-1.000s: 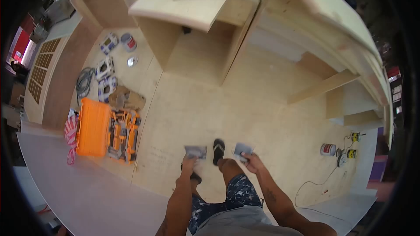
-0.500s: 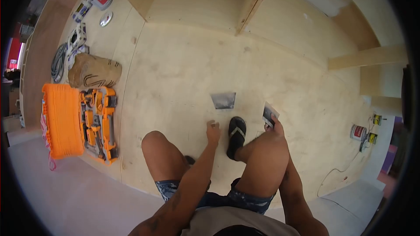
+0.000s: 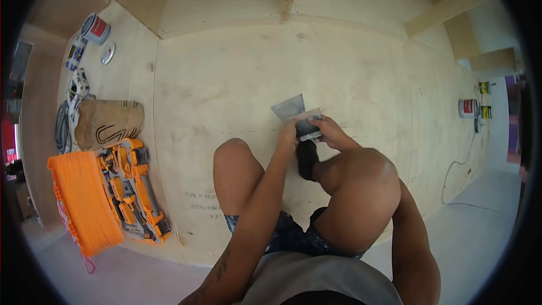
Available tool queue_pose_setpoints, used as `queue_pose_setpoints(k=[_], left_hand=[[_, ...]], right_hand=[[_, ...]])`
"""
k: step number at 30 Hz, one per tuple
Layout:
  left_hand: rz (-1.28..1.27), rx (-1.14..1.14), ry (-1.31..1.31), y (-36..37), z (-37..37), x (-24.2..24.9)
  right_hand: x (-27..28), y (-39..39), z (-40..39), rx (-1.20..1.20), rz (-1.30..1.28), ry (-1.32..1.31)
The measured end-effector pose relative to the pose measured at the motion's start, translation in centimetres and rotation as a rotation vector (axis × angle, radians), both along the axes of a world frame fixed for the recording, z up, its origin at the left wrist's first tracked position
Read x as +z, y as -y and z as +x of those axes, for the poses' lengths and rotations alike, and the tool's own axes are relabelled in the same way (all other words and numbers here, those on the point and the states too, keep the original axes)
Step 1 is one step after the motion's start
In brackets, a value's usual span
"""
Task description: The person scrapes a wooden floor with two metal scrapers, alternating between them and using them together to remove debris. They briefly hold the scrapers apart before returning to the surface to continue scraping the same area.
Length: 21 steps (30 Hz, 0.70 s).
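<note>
Both my hands are close together above the plywood floor, between my knees. My left hand [image 3: 288, 131] is closed, with a wide grey metal putty knife [image 3: 289, 107] reaching out beyond its fingers; its handle cannot be made out. In my right hand [image 3: 333, 132] is a second putty knife [image 3: 308, 126], dark with a pale blade edge, gripped between thumb and fingers. The two blades meet or overlap; whether they touch is hard to tell. My left fingers reach the side of the second knife. Just below is my foot in a dark sandal [image 3: 307, 161].
An open orange tool case [image 3: 90, 203] with power tools lies at left, beside a brown paper bag [image 3: 110, 121], a grey hose or cable coil [image 3: 63, 127] and a paint can [image 3: 95, 29]. More cans [image 3: 468, 108] and a thin cord [image 3: 446, 183] lie right. Wooden partitions stand ahead.
My hands have come together. The left hand's putty knife has turned and shifted right over the floor, while the right hand's has moved left to meet it. The camera view has shifted.
</note>
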<state>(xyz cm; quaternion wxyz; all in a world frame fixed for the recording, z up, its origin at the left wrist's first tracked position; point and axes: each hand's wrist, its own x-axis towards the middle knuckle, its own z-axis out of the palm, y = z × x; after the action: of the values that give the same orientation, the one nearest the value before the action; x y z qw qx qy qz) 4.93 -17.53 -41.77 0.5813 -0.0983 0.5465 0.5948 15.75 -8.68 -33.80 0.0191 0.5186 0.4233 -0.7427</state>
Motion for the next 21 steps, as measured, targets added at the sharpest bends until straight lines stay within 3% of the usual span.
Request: queue_pose_setpoints(k=[3, 4, 8, 10, 11, 13, 17, 19, 20, 21], left_hand=[[-0.019, -0.11, -0.181, -1.3, -1.0, -2.7], [0.033, -0.039, -0.103, -1.3, -0.9, -1.4], [0.03, -0.063, 0.09, -2.4, -1.0, -4.5], [-0.108, -0.31, 0.039, -2.8, -1.0, -6.0], [-0.121, -0.314, 0.048, -3.1, -0.8, -6.4], [-0.19, -0.445, -0.263, -3.7, -0.9, -7.6], [-0.236, -0.643, -0.506, -4.8, -0.9, -10.4], [-0.101, -0.671, -0.915, -5.2, -0.8, -12.0], [-0.115, -0.684, -0.906, -5.7, -1.1, -11.2], [-0.192, -0.554, -0.722, -7.2, -1.8, -9.4]], right_hand=[[-3.4, -0.7, -1.7, -0.122, -0.048, -0.044], [-4.8, -0.7, -1.6, -0.208, -0.116, -0.091], [-9.0, 0.1, -1.8, -0.405, -0.205, 0.01], [-10.4, -0.9, -1.2, -0.354, -0.2, 0.057], [-11.1, -1.1, -1.1, -0.294, -0.196, 0.092], [-12.0, -1.3, -1.1, -0.271, -0.158, 0.131], [-12.3, -1.0, -1.7, -0.365, -0.086, 0.144], [-12.9, -1.9, -2.5, -0.395, -0.012, 0.175], [-13.1, -1.8, -2.8, -0.422, 0.063, 0.204], [-13.3, -2.2, -3.2, -0.422, 0.048, 0.208]])
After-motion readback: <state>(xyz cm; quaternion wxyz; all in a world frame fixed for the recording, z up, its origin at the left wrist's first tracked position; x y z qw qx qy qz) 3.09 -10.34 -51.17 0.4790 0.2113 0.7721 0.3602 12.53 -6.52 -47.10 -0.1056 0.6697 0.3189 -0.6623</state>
